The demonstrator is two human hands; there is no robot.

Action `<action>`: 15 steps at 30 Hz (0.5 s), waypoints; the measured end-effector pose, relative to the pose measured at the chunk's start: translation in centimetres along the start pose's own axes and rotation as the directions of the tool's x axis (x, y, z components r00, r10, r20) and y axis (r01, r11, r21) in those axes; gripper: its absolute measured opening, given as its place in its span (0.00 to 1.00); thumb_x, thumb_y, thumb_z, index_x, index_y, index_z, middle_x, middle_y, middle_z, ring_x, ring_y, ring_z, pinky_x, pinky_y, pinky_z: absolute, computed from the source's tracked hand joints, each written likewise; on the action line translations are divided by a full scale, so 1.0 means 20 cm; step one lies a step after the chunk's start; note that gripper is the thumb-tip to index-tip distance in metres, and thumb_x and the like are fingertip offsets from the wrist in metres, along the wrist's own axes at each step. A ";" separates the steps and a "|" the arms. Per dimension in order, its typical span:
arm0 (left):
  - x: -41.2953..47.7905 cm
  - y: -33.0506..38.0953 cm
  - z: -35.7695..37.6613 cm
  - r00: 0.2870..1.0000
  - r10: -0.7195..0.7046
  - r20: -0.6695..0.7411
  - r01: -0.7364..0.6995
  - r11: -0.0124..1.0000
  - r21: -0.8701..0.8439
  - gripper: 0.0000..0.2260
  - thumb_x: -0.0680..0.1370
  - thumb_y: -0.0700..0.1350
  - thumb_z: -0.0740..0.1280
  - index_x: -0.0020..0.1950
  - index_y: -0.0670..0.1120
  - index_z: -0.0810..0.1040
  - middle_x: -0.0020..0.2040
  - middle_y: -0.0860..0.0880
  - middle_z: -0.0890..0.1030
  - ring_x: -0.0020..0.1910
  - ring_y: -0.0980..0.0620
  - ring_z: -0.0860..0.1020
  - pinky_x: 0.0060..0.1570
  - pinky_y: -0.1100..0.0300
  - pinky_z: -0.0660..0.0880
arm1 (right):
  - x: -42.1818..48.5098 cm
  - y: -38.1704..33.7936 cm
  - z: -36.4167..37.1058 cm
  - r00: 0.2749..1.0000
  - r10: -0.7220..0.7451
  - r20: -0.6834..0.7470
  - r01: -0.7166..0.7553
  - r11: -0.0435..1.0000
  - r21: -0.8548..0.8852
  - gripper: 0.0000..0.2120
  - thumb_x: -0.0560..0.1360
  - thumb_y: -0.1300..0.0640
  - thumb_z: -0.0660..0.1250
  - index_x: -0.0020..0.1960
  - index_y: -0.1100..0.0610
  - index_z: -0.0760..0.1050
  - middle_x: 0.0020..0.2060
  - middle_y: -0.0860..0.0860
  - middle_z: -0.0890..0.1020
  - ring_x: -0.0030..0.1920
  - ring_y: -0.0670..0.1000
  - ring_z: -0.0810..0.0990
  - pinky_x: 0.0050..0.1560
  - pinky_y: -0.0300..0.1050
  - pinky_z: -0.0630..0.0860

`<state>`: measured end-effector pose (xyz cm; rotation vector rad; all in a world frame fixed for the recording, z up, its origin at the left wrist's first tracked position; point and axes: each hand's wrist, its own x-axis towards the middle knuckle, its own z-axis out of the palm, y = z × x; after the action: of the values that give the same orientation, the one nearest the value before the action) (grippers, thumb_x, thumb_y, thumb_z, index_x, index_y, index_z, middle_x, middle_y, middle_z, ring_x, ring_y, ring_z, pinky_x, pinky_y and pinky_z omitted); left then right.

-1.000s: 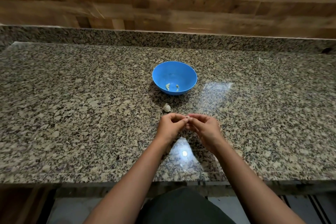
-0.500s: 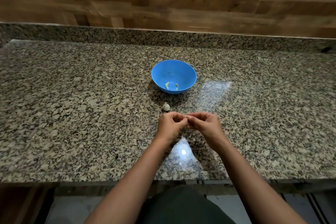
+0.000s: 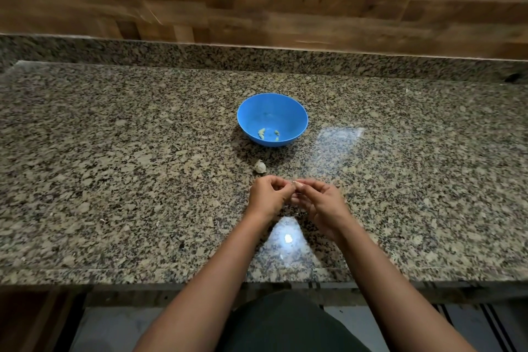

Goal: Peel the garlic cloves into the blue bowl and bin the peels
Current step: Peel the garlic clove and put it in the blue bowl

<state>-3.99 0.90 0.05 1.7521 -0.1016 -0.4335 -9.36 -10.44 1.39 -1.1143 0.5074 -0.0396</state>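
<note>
Clove (image 3: pixel 296 184) between left grip (image 3: pixel 268 196), right grip (image 3: pixel 320 203)

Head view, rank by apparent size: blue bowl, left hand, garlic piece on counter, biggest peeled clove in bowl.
1. blue bowl
2. left hand, though nearer the camera
3. garlic piece and peeled clove look alike; unranked.

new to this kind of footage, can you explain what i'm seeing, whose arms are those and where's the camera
No machine here: a person works with two bare hands, and the camera is worn on their head, looking forward and down. The left hand and right hand meet over a granite counter, both pinching what seems to be a garlic clove, small and pale, being peeled. Beyond them lies another garlic piece, and behind it a blue bowl holding a few peeled cloves.
</note>
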 end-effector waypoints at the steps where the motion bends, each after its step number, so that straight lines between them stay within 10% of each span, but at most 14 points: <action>1: 0.00 -0.01 0.00 1.000 0.009 -0.010 -0.008 1.000 0.029 0.05 0.73 0.43 0.72 0.43 0.42 0.79 0.39 0.47 0.83 0.39 0.50 0.82 0.42 0.59 0.80 | 0.00 0.01 0.00 1.000 0.005 -0.005 -0.005 1.000 -0.020 0.05 0.75 0.69 0.63 0.48 0.67 0.77 0.40 0.61 0.81 0.34 0.51 0.79 0.37 0.38 0.80; 15: -0.02 0.01 -0.01 0.995 -0.087 0.052 0.095 0.977 -0.192 0.03 0.75 0.39 0.69 0.42 0.40 0.78 0.37 0.46 0.81 0.34 0.53 0.79 0.41 0.60 0.78 | 0.00 -0.02 0.01 0.995 -0.100 -0.007 0.095 0.964 -0.248 0.04 0.73 0.69 0.65 0.47 0.67 0.77 0.36 0.59 0.82 0.33 0.51 0.82 0.36 0.40 0.80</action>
<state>-4.27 1.15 0.46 1.5598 -0.0088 -0.5309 -9.24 -10.39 1.85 -1.3846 0.4830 -0.0743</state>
